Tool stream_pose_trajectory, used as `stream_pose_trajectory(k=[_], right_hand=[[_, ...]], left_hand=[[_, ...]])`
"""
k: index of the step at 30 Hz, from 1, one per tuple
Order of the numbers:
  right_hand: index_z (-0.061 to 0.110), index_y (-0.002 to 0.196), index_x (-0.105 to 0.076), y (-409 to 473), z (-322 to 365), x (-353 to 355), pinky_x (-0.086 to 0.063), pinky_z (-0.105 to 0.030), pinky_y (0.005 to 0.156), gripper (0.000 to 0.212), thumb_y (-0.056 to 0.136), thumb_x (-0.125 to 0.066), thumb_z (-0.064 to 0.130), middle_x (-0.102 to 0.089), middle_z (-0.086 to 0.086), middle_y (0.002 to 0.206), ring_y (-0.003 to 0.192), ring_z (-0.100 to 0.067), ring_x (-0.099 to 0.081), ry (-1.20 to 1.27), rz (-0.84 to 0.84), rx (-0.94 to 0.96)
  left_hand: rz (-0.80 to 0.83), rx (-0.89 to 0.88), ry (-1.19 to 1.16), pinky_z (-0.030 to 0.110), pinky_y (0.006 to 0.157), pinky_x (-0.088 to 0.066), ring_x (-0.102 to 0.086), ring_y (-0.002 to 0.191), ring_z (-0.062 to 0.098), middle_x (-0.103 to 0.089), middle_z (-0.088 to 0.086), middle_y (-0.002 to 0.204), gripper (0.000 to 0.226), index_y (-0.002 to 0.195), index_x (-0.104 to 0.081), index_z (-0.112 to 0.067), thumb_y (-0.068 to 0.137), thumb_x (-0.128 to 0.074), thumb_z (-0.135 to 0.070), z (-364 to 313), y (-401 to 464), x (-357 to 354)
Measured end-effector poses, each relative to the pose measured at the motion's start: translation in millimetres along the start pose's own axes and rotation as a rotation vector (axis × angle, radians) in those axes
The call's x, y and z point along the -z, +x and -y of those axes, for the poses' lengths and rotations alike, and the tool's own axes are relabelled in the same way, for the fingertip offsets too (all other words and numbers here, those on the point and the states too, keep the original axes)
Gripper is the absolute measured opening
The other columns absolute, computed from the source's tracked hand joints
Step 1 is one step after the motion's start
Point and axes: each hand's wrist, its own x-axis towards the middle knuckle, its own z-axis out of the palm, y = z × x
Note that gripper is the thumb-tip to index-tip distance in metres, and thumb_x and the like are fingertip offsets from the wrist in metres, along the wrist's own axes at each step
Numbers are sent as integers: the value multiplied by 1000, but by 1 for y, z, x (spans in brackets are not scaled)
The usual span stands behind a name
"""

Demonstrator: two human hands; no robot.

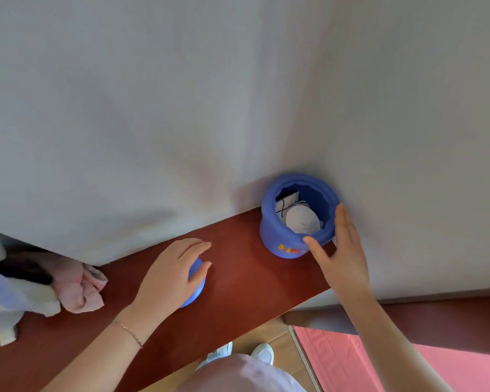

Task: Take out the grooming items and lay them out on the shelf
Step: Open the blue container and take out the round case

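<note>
A head-worn camera looks down on a long reddish-brown wooden shelf (238, 281) running along a pale wall, from lower left to upper right; at its far right end, tucked into the corner, stands a round blue plastic pot (297, 219) with small yellow and red markings on its front, upright and open at the top; inside it lie a rounded white item (301, 220) and, behind that, a pale flat piece with thin black cords (287, 203); what these are cannot be told. The right hand (340, 250) cups the pot's right side, fingers straight along the wall of it and thumb touching the front rim; it steadies the pot without closing on it. The left hand (171, 274) rests well to the left, fingers curled over a round blue lid (194, 284) that sits on the shelf. The pot's mouth faces straight up, so the items would be reached from above; the right hand is much the nearer, already touching the pot. At the left end of the shelf lie crumpled pink and white cloths (77, 290).
</note>
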Motion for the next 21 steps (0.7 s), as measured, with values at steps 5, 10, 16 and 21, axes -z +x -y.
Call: stream_pose_trajectory(k=[5,10,16,21], right_hand=[[23,148,-13,-1,1,0,-8,-1,101,88,80,-63,46,-14,18,149,135,6,-13,12,5,11],[18,148,-9,-1,2,2,-3,1,102,90,81,-61,51,-7,19,145,134,6,-7,16,20,56],[16,148,-5,0,3,3,-4,-6,106,95,78,-48,64,1,18,146,136,5,-1,-34,26,95],[14,148,-6,1,2,5,-2,-7,107,89,84,-58,48,4,16,146,138,2,-1,2,33,99]], left_hand=[[-63,-246,-46,21,75,-43,-53,90,11,-66,1,101,37,107,-68,-12,85,-45,-33,-75,81,8],[169,-193,47,34,72,-42,-57,96,24,-61,5,107,30,114,-62,-12,92,-43,-19,-140,138,-18],[546,-81,340,30,82,-39,-52,109,29,-51,15,123,33,123,-50,-4,92,-48,-13,-153,168,-62],[637,-44,328,27,73,-37,-57,101,27,-58,17,117,25,112,-56,0,93,-43,-10,-157,177,-68]])
